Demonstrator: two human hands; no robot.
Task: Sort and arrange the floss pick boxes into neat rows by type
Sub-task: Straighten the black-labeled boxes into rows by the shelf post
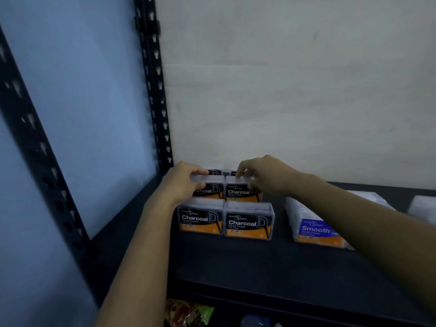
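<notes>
left hand (185,182) and right hand (266,175) each pinching a middle Charcoal box (238,192); shove unevenly and the back boxes (215,172) could skew, imo

Left hand (182,180) grips one middle-row Charcoal box (210,191), right hand (266,175) the neighbouring box (238,192).

We have bare shelf (236,263) nearside of the Charcoal boxes (225,220); post (155,90) and panel (82,102) close the left, wall (283,79) far, Smooth box (313,227) right.
</notes>
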